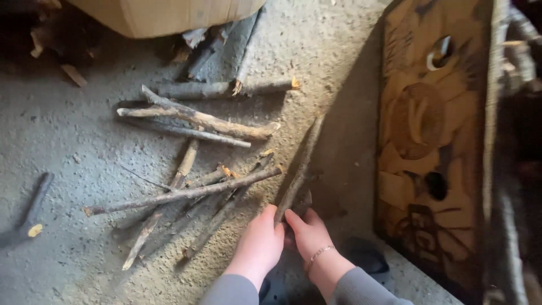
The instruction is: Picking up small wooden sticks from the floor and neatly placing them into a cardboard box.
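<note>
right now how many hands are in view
2. The left hand and right hand sit side by side at the bottom centre, both on the near end of one long stick on the concrete floor.

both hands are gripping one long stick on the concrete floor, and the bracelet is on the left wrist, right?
Not quite. The head view shows the bracelet on the right wrist, not the left. The rest holds: the left hand and right hand both grip one long stick over the concrete floor.
</note>
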